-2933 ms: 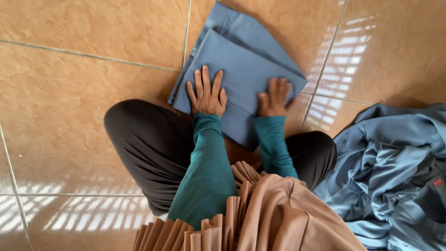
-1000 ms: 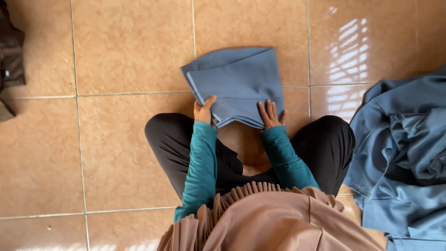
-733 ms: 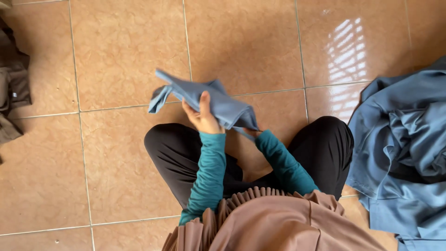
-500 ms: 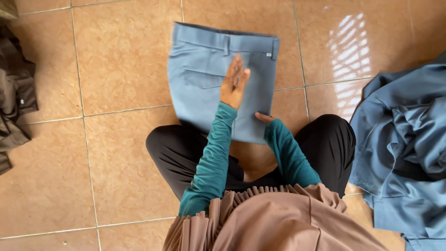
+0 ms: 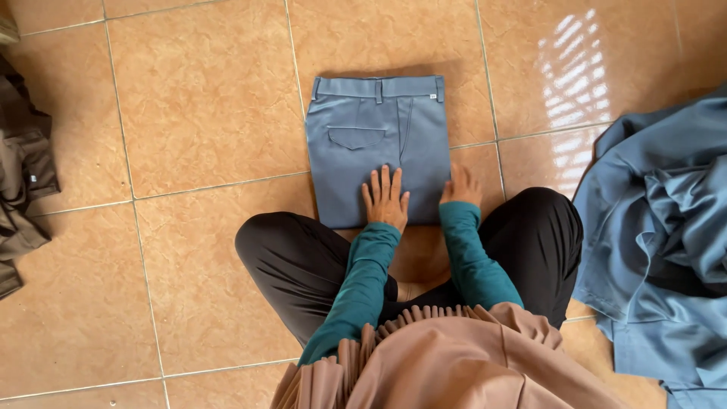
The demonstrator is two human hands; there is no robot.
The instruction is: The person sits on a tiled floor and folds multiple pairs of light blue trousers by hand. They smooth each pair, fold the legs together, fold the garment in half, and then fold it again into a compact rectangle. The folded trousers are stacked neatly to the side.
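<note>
The folded grey-blue trousers lie flat on the tiled floor, straight ahead of the seated person's crossed legs. The bundle is a neat rectangle with its long axis running away from the person: the waistband with belt loops forms the far edge, the near edge sits just in front of the knees. A welt back pocket shows on the upper left part of the top face, and a vertical seam runs down beside it. The cloth looks smooth and evenly pressed, with square corners.

The left hand rests palm-down on the near part of the trousers, its fingers spread and flat, pointing toward the waistband, so nearly all of the garment lies beyond the fingertips. The right hand sits at the near right corner, partly on the cloth's edge and partly on the tile as far as I can tell; its fingers seem loosely together, neither hand pinching anything. The left hand is the one more fully on the garment.

Both arms wear teal sleeves, under a pleated tan headscarf. Well apart to the right lies a crumpled heap of grey-blue clothing; at the left edge, some dark brown garments.
</note>
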